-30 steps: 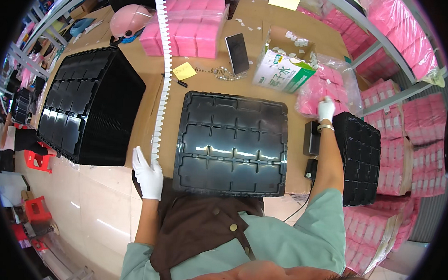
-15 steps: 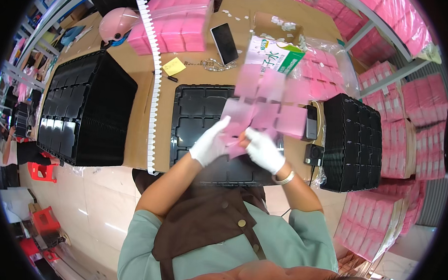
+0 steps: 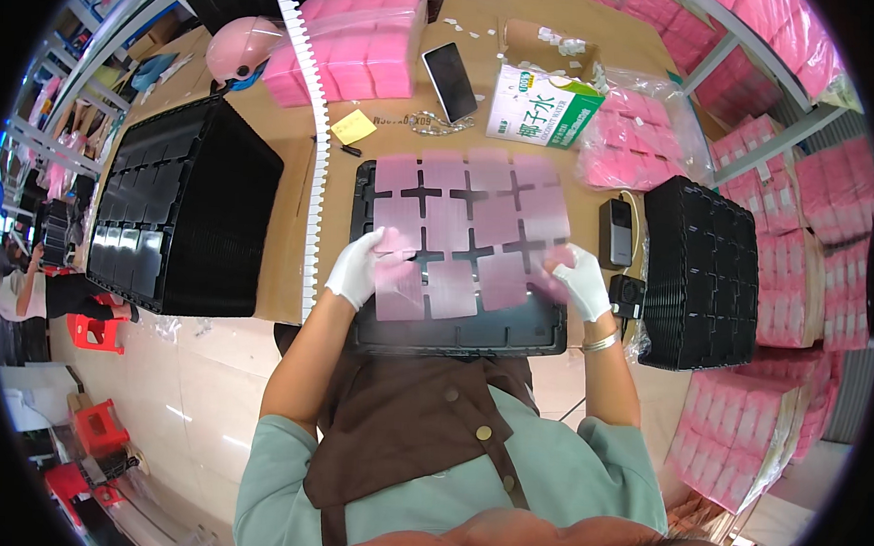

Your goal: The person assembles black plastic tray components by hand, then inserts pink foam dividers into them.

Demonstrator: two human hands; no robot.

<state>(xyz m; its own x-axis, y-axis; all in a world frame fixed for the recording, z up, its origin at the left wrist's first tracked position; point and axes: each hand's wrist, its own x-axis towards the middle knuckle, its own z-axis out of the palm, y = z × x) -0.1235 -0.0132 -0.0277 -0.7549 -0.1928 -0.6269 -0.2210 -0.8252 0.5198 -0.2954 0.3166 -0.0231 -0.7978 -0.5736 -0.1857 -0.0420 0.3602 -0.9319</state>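
Change: since 0.5 s ago both hands have dropped from mid-air to the tray; pink sheets that were bunched up between them now lie spread in rows.
Left hand (image 3: 357, 267): white glove, at the tray's left edge, fingers curled onto the left end of the front row of sheets, touching them; loose hold, not a tight pinch.
Right hand (image 3: 581, 281): white glove, bracelet at wrist, at the right end of the front row, fingers bent over a sheet edge. Slightly blurred, so can't tell how firm the grip is.
Pink sheets (image 3: 458, 230): thin, pale pink, see-through squares, approx. three rows covering most of the tray, black cross-shaped ribs showing between them.
Black tray (image 3: 459, 332): compartment tray, centre of the worktop, right in front of the person; front strip bare.
Worktop (image 3: 339, 188): brown cardboard-covered surface.
Left of tray: white toothed strip (image 3: 312, 124) running front to back; beyond it a stack of black trays (image 3: 184, 216).
Right of tray: small black box w/ cable (image 3: 615, 231), then another tray stack (image 3: 702, 268).
Behind tray: phone (image 3: 450, 69), yellow note (image 3: 354, 127), green-white carton (image 3: 541, 105), bagged pink packs (image 3: 353, 63), pink helmet (image 3: 241, 47).
Far right: shelves of pink packs (image 3: 804, 238).
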